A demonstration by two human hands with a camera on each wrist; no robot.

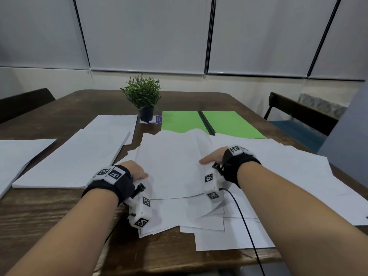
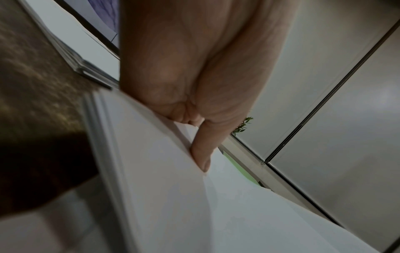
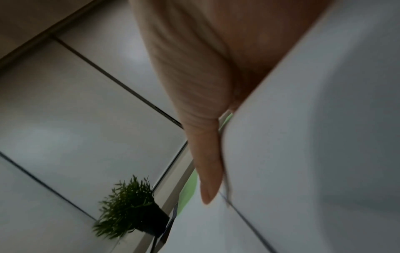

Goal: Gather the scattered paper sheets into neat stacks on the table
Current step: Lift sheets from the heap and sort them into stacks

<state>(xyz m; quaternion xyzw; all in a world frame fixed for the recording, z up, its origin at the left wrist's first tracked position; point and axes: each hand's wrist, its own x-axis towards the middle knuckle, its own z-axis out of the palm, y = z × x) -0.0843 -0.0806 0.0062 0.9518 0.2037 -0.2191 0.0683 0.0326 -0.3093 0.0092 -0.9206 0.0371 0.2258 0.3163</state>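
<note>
A loose pile of white paper sheets (image 1: 173,166) lies fanned across the middle of the wooden table (image 1: 59,220). My left hand (image 1: 137,172) grips the pile's left edge, thumb on top (image 2: 201,154) and fingers under the sheets (image 2: 151,171). My right hand (image 1: 211,159) holds the right edge of the top sheets, thumb (image 3: 207,171) pressed on the paper (image 3: 303,154), fingers hidden beneath. The held sheets bow upward between the two hands. More sheets (image 1: 229,236) spread out below and to the right.
A tidier white stack (image 1: 75,160) lies left of the pile, another (image 1: 18,154) at the far left edge. Behind sit a green folder (image 1: 211,122) and a potted plant (image 1: 143,96). Chairs (image 1: 298,114) flank the table. A black cable (image 1: 247,226) crosses the papers.
</note>
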